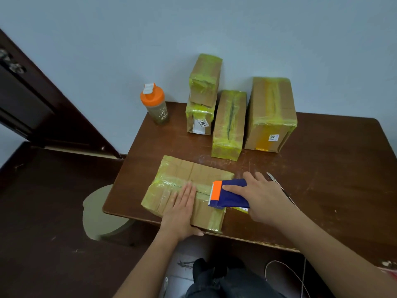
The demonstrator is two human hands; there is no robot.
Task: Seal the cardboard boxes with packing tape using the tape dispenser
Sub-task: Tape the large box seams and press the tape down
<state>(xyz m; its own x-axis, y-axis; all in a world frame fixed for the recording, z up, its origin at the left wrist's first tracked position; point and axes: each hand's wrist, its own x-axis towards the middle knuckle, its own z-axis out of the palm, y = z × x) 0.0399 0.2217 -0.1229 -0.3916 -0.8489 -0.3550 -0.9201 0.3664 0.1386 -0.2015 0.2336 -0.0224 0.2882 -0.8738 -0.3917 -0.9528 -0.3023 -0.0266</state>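
A flat cardboard box (193,171) wrapped in yellowish tape lies near the front left of the brown table (322,168). My left hand (182,209) lies flat on the box top with fingers spread, thumb over the near edge. My right hand (264,196) grips the blue and orange tape dispenser (227,194), whose orange toothed end rests on the right part of the box's centre seam. A strip of tape runs along that seam under my left fingertips.
Several taped boxes stand at the back: two stacked (204,93), a narrow one (229,123) and a larger one (270,115). An orange-lidded bottle (154,104) stands back left. A knife-like tool (277,183) lies behind my right hand. A round stool (101,214) sits left of the table.
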